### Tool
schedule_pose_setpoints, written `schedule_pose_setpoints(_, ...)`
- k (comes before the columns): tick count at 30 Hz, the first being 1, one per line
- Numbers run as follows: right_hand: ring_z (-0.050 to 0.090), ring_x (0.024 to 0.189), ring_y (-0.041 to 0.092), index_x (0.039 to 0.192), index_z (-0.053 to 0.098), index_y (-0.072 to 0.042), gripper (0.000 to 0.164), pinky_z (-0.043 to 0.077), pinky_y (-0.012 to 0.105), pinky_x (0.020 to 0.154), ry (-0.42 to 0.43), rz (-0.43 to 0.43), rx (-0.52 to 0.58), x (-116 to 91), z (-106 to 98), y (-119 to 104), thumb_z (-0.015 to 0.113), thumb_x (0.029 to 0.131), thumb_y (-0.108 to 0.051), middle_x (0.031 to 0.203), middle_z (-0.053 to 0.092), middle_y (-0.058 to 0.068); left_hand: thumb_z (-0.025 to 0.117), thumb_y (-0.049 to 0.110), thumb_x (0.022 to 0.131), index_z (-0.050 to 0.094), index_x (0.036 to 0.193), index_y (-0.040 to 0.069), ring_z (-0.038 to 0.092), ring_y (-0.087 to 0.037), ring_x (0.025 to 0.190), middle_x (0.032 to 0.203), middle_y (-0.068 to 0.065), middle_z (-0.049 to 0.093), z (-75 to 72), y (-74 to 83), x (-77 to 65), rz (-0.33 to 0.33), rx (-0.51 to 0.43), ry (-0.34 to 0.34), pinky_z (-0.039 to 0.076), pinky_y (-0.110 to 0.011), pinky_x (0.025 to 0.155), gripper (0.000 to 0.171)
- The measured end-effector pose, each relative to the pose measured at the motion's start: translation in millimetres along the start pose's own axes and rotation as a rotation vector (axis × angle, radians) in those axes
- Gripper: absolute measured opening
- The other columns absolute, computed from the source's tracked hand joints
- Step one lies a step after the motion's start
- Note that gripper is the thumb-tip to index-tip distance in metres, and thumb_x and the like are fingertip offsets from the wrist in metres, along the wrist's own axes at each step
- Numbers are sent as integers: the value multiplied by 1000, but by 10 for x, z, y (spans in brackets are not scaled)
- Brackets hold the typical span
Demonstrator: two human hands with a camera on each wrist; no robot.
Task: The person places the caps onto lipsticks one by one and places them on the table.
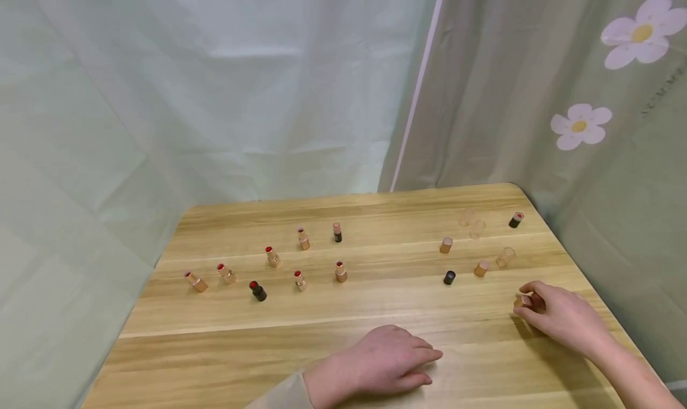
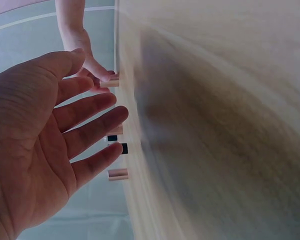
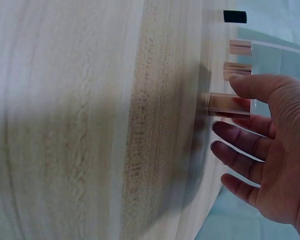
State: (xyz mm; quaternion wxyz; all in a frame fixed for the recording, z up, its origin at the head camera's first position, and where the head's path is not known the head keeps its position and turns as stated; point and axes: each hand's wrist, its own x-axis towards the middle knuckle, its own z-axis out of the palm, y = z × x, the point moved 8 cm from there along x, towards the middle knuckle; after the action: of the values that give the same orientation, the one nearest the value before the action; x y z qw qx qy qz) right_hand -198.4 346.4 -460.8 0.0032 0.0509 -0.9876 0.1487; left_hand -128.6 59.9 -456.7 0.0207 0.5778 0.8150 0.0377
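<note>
At the right of the table, my right hand (image 1: pixel 563 316) pinches a rose-gold lipstick cap (image 1: pixel 522 302) between thumb and forefinger. The right wrist view has this cap (image 3: pixel 230 105) upright at the tabletop, the other fingers spread beside it. Nearest to it are a rose-gold cap (image 1: pixel 481 269) and a clear cap (image 1: pixel 506 257). My left hand (image 1: pixel 389 361) holds nothing, its fingers loosely extended over the front middle of the table; its palm (image 2: pixel 30 145) shows in the left wrist view. Uncapped lipsticks, among them a gold one (image 1: pixel 340 273) and a black one (image 1: pixel 258 291), stand farther left.
Another rose-gold cap (image 1: pixel 446 245), a black cap (image 1: pixel 449 278) and clear caps (image 1: pixel 477 229) stand at the right. A small black item with a red top (image 1: pixel 516 220) is near the right edge. Curtains (image 1: pixel 300 87) hang behind the wooden table (image 1: pixel 214 361).
</note>
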Motion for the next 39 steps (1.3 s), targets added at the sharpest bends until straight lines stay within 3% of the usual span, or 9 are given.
schedule_pose_setpoints(5, 56, 73, 12, 99, 64, -18, 35, 38, 48, 74, 28, -29, -10, -8, -19, -37, 65, 82, -49, 78, 58, -15, 37, 50, 96, 47, 135, 28, 49, 1, 111, 125, 19, 52, -17, -12, -9, 5, 7, 8, 39, -22, 91, 46)
schedule_pose_setpoints(8, 53, 72, 13, 90, 63, -23, 24, 35, 52, 81, 63, -61, -26, -21, -43, -60, 67, 81, -44, 73, 55, -16, 36, 50, 96, 47, 135, 29, 48, 1, 111, 126, 19, 51, -18, -16, -15, 4, 4, 6, 39, -22, 90, 45)
schedule_pose_setpoints(13, 52, 76, 19, 79, 57, -30, 19, 9, 62, 102, 116, -109, -49, -36, -81, -76, 73, 77, -39, 69, 49, -19, 36, 50, 96, 47, 135, 29, 48, 1, 111, 127, 20, 50, -10, -21, -24, -4, -10, 1, 39, -21, 90, 45)
schedule_pose_setpoints(18, 51, 75, 18, 77, 55, -33, 20, -1, 62, 103, 130, -128, -50, -35, -87, -86, 75, 75, -39, 69, 49, -22, 36, 50, 96, 46, 135, 30, 48, 1, 111, 127, 20, 50, 13, -28, -29, -11, -17, -3, 39, -21, 90, 45)
schedule_pose_setpoints(28, 56, 77, 22, 84, 62, -25, 19, 4, 63, 102, 75, -82, -4, -31, -42, -59, 74, 76, -37, 72, 55, -17, 37, 50, 96, 47, 135, 29, 48, 4, 110, 126, 19, 52, -2, -72, -40, -14, -29, 38, 39, -20, 91, 46)
schedule_pose_setpoints(31, 60, 80, 24, 89, 64, -20, 21, 4, 64, 102, 43, -54, 54, -29, -22, -53, 74, 77, -33, 76, 60, -13, 38, 49, 96, 47, 136, 28, 47, 4, 112, 127, 18, 52, -38, -93, -60, -25, -40, 52, 38, -19, 92, 46)
schedule_pose_setpoints(35, 60, 81, 18, 94, 63, -17, 23, 5, 63, 102, 37, -35, 154, -19, -37, -57, 73, 78, -31, 79, 62, -9, 38, 49, 96, 46, 136, 28, 45, 5, 115, 128, 19, 52, -76, -142, -94, -51, -60, 57, 37, -20, 94, 46)
schedule_pose_setpoints(37, 59, 83, 17, 96, 62, -16, 24, 9, 63, 101, 35, -26, 203, -12, -57, -71, 72, 80, -32, 80, 62, -7, 38, 49, 96, 46, 136, 28, 44, 5, 116, 128, 19, 52, -97, -177, -118, -66, -70, 64, 37, -21, 94, 46)
schedule_pose_setpoints(39, 57, 84, 16, 98, 62, -16, 26, 26, 59, 96, 25, -4, 235, -7, -67, -84, 70, 82, -33, 83, 62, -5, 38, 48, 96, 47, 136, 28, 44, 5, 116, 127, 18, 52, -122, -208, -143, -75, -77, 79, 38, -21, 94, 46)
